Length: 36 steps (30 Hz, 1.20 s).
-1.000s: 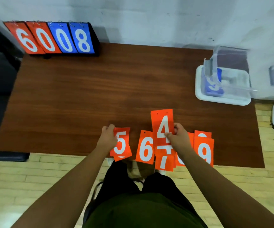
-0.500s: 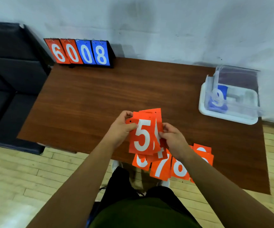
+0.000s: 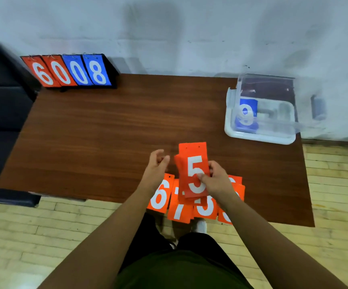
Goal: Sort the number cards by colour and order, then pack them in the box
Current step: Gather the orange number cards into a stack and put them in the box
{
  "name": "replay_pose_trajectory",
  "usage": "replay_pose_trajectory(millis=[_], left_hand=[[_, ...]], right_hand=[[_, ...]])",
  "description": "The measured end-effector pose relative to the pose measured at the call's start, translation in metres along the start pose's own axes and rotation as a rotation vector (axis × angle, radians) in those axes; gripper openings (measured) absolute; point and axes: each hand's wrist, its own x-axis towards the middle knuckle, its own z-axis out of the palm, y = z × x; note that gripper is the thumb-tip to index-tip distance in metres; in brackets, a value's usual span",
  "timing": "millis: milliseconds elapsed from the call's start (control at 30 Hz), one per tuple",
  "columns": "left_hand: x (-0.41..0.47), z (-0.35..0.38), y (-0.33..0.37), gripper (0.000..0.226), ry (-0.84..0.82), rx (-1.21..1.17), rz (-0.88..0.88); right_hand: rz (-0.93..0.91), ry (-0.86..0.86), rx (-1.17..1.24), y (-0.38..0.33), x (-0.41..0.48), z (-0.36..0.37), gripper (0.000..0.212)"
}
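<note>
The right hand [image 3: 217, 181] has the stack [image 3: 194, 163]: orange cards with the 5 on top, thumb across the face and fingers curled round the right edge, held over the loose cards at the near edge of the table [image 3: 106, 132]. The left hand [image 3: 156, 166] hovers just beside the stack's left edge, fingers loosely curled, nothing in it.

Below runs a row of loose orange cards. The 6 [image 3: 162, 199] is at the left, and the 7 [image 3: 178, 211] is touching it and hanging over the table edge. Next comes one half hidden under the stack, its number unclear, and there are more under the right wrist.

This looks like gathering orange in order, so the 6 should come next, and the free hand is right above it. That's handy. The best bet is to slide the 6 toward the edge and pinch a corner rather than scrape at a flat card. Then it can go square on the 5, digit the same way up.

The stack looks a little fanned on its left side, and a tap of its bottom edge on the table would true it. The grip wants to be firm, since slick cards may slip.

The box [image 3: 258, 137] sits far right, well apart, with a blue 9 [image 3: 246, 113] already inside. Orange isn't packed yet.
</note>
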Motion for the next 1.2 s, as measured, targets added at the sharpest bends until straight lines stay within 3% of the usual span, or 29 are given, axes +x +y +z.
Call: replay_pose_trajectory(millis=[133,233,333,533,767,1000,1200], left_hand=[[0.018,-0.011,-0.045,0.050,0.086,0.523,-0.059],[0.014,0.004,-0.065,0.078,0.101,0.735,-0.236],[0.008,0.020,-0.083,0.082,0.156,0.833,-0.274],[0.017,0.018,-0.095,0.071,0.198,0.721,-0.317],[0.009,-0.005,-0.068,0.039,0.286,0.245,-0.306],[-0.008,-0.011,-0.052,0.043,0.125,0.015,-0.265],[-0.018,0.027,-0.032,0.034,-0.114,-0.217,-0.292]], right_hand=[[0.077,0.105,0.025,0.019,0.002,-0.028,0.029],[0.140,0.127,-0.002,0.032,0.001,-0.040,0.037],[0.177,0.130,-0.006,0.039,0.000,-0.041,0.044],[0.196,0.112,-0.015,0.051,0.005,-0.037,0.047],[0.175,0.100,-0.019,0.048,0.013,-0.035,0.039],[0.156,0.100,-0.031,0.036,0.018,-0.027,0.040],[0.157,0.023,0.004,0.032,0.012,-0.016,0.036]])
